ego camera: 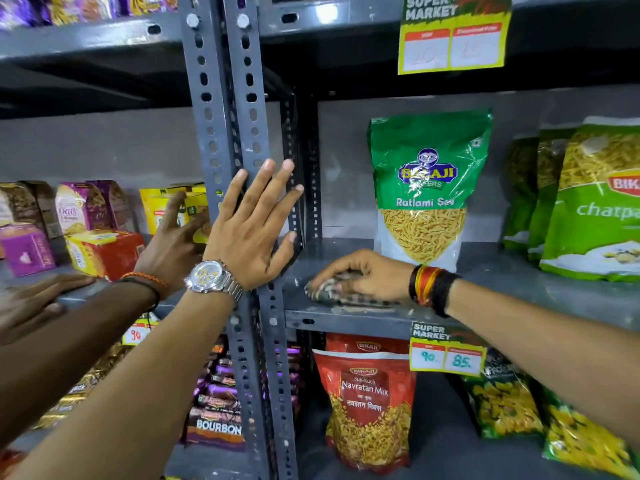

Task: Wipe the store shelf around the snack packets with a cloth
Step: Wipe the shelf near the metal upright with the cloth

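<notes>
Cloth point(337, 292), checked and bunched, lies on the grey shelf point(502, 292) before the Ratlami Sev packet point(429, 188), pressed under the right hand point(367, 277). Left hand point(252, 230), fingers spread and empty, rests flat on the slotted upright point(242, 98).

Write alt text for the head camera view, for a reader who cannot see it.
A person's right hand presses a patterned cloth onto a grey metal shelf in front of an upright green Ratlami Sev packet. Their left hand, wearing a watch, rests open against the shelf's slotted upright post.
</notes>
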